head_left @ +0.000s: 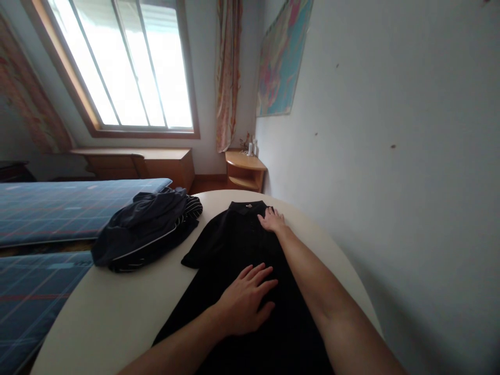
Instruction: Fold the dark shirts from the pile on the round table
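A black collared short-sleeved shirt (234,245) lies spread over the round white table (128,307), its collar toward the far edge and one sleeve out to the left. My left hand (250,297) rests flat on the middle of the shirt, fingers spread. Farther off, my right hand (272,220) lies near the collar at the right shoulder, its fingers stretched out. The right sleeve is not visible; my right arm covers part of that side.
A heap of dark clothes (148,229) with white piping and stripes sits on the table's left side. Beyond it are blue plaid mattresses (50,213). A wall (410,208) runs along the right, and a small wooden corner shelf (246,161) stands past the table.
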`<state>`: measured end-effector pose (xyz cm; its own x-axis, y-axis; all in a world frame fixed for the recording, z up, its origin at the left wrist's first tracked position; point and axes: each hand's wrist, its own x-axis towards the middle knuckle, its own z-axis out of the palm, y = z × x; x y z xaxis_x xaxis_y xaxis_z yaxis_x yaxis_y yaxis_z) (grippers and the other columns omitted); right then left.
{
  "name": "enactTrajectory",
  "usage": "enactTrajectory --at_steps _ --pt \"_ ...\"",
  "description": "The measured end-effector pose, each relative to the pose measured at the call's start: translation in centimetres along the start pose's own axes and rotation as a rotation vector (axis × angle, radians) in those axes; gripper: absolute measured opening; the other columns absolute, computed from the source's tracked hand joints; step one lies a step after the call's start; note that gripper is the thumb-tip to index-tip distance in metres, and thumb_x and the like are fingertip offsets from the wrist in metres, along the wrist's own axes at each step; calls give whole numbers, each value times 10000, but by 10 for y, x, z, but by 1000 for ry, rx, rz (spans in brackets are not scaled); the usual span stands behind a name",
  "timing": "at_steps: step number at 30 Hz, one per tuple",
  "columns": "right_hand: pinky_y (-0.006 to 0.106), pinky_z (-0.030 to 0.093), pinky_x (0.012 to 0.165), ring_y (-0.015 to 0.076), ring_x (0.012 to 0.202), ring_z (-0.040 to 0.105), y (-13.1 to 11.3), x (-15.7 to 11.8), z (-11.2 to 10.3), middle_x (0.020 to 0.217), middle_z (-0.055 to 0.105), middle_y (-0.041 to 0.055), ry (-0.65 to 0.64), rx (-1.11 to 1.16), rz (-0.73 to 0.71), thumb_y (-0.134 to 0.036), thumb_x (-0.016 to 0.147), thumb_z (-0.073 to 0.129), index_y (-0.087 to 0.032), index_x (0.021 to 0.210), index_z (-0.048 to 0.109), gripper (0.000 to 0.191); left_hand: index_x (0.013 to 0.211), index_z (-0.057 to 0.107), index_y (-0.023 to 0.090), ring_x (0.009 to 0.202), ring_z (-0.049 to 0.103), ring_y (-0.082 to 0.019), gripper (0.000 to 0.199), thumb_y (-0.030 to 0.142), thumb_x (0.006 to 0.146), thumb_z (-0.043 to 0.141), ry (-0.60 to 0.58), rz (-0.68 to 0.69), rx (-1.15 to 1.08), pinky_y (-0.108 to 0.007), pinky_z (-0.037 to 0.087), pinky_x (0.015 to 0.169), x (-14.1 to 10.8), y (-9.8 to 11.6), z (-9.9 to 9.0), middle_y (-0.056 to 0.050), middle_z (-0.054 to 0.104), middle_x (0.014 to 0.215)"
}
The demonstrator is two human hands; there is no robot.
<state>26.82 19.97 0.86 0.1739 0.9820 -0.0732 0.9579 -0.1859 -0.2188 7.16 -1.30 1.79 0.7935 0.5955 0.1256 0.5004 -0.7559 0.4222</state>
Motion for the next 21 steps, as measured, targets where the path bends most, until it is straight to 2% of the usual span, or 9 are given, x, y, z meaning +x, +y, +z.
enactTrajectory --at_steps 4,7,9,12,14,18,21 --pt "542 65 1209 301 1529 72 0 1 -1 1669 83 120 -2 23 29 -612 986 221 -130 1599 122 786 1450 483 248 1489 271 -286 540 363 929 566 1 8 -8 -533 237 1209 0 1 -1 -80 354 1593" --pt "550 49 1207 310 1526 79 -1 -2 -5 1668 114 112 16 32 35 -627 985 199 -151 1598 153 777 1456 477 252 1489 271 -282 552 365 924 572 -3 8 -7 -526 230 1213 0 1 -2 -76 352 1595" --pt "543 59 1209 315 1520 109 -5 -7 -9 1653 177 135 59 32 35 -606 994 199 -122 1584 211 762 1450 486 244 1487 276 -282 546 369 924 568 -8 7 -4 -523 229 1214 0 0 -2 -79 354 1593" --pt "485 182 1197 323 1477 248 -15 -18 -12 1595 299 211 154 47 40 -536 1015 177 -30 1528 322 735 1437 498 244 1482 290 -283 542 355 912 576 1 9 1 -525 236 1211 1 -1 -1 -79 364 1589" --pt "435 251 1175 324 1446 315 -24 -28 -12 1569 324 256 168 56 43 -497 1021 173 29 1499 344 732 1423 509 250 1476 305 -278 534 335 901 581 20 7 -1 -525 241 1210 1 -1 0 -74 378 1582" --pt "420 204 1199 359 1481 232 -34 -53 -5 1595 230 288 116 42 69 -461 1015 239 121 1496 272 756 1373 549 219 1459 345 -259 479 287 899 551 55 -15 -8 -499 265 1208 1 1 0 -89 437 1545" --pt "433 173 1210 364 1499 178 -30 -72 1 1618 172 267 66 31 82 -423 1017 234 114 1518 216 734 1362 555 200 1462 336 -272 494 271 873 568 68 -23 -1 -496 267 1210 1 3 0 -104 451 1532"
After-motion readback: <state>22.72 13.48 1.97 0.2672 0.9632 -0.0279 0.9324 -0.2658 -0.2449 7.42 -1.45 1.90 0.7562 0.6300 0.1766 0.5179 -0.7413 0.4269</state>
